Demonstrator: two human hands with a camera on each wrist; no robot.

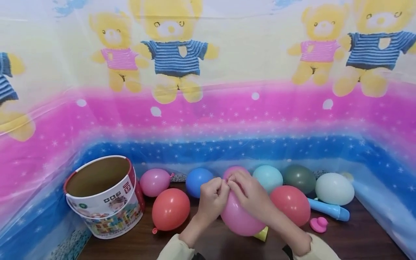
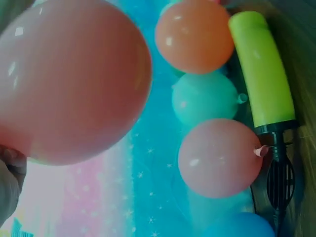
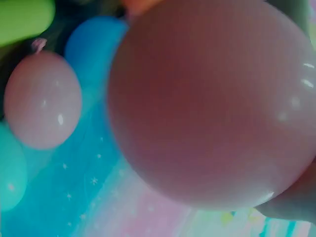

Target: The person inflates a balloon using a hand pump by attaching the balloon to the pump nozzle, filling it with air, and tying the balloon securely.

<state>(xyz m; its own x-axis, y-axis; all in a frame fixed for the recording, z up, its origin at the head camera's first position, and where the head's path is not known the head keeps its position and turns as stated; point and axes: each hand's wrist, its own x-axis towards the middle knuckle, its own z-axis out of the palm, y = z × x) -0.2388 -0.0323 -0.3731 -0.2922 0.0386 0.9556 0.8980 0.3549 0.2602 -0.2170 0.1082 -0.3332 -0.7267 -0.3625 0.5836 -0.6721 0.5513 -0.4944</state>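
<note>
A pink inflated balloon (image 1: 242,218) hangs below both hands, above the dark table. My left hand (image 1: 211,198) pinches its neck with curled fingers, and my right hand (image 1: 250,193) pinches the same neck from the other side. The two hands meet at the fingertips, so the neck itself is mostly hidden. In the left wrist view the balloon (image 2: 74,84) fills the upper left, with part of a hand at its lower edge. It covers much of the right wrist view too, where the balloon (image 3: 207,108) hides the fingers.
A block bucket (image 1: 107,202) stands at left. Around the hands lie a red balloon (image 1: 171,209), another red balloon (image 1: 290,206), and several others along the backdrop. A yellow-green hand pump (image 2: 261,69), a light blue tube-shaped thing (image 1: 329,209) and a small pink thing (image 1: 319,224) lie on the table.
</note>
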